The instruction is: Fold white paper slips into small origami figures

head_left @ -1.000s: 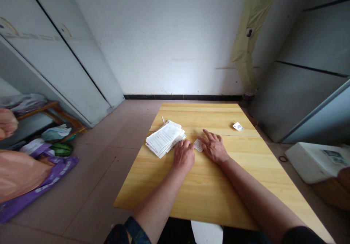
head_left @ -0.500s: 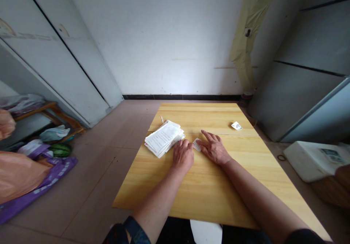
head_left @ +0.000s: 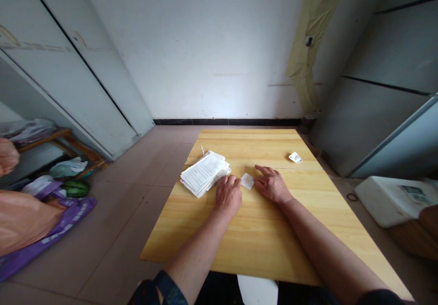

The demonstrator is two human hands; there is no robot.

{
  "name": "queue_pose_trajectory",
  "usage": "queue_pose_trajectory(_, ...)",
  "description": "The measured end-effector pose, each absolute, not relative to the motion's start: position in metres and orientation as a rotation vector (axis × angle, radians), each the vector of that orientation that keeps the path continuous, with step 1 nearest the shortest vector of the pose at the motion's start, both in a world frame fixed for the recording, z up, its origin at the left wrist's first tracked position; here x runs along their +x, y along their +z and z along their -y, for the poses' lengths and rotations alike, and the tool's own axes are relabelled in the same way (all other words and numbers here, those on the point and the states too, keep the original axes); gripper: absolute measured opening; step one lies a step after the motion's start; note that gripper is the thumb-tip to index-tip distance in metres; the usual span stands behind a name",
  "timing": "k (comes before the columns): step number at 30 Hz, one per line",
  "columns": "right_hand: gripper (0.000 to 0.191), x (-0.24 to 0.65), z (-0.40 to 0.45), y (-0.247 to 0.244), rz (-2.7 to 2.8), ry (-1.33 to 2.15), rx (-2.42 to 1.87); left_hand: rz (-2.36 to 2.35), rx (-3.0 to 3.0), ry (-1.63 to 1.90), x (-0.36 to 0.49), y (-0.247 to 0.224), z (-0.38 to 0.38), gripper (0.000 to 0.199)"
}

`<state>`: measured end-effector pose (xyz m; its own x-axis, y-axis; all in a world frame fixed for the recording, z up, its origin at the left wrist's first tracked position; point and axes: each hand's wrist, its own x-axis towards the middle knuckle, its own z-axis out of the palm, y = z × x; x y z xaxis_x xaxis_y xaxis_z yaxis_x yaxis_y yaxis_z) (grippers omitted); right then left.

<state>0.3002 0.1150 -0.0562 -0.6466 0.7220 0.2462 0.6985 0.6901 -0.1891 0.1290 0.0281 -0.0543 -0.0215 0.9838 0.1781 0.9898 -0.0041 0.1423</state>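
Note:
A small white paper piece [head_left: 247, 181] with a printed square pattern lies on the wooden table [head_left: 267, 245] between my hands. My left hand [head_left: 229, 193] rests with curled fingers at its left edge, beside a stack of printed papers [head_left: 204, 173]; whether anything is under those fingers is hidden. Just right of the small piece, my right hand [head_left: 273, 184] lies on the table with its fingers apart, holding nothing. Another small white piece [head_left: 295, 157] sits farther back on the right.
Behind the table stands a white wall [head_left: 212, 59]. Grey cabinets [head_left: 390, 68] are on the right, above a white box [head_left: 390, 200]. On the left floor are a purple bag [head_left: 65, 223] and a watermelon [head_left: 75, 188].
My right hand has moved slightly right, off the small patterned piece, which now shows fully. My left hand has barely moved.

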Motion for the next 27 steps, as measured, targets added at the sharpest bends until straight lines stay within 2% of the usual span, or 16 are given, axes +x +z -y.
queue_pose_trajectory(5, 0.028, 0.298, -0.115, -0.059, 2.583, 0.125, -1.075, 2.128, -2.176, -0.371, 0.129, -0.056, -0.027, 0.032)
queue_pose_trajectory(11, 0.028, 0.293, -0.113, -0.059, 2.616, 0.111, -1.066, 1.810, -2.422, -0.512, 0.134, -0.056, -0.027, 0.033)
queue_pose_trajectory(27, 0.040, 0.283, -0.117, -0.062, 2.699, 0.024, -1.176, 1.881, -2.436, -0.609, 0.133, -0.062, -0.033, 0.028)
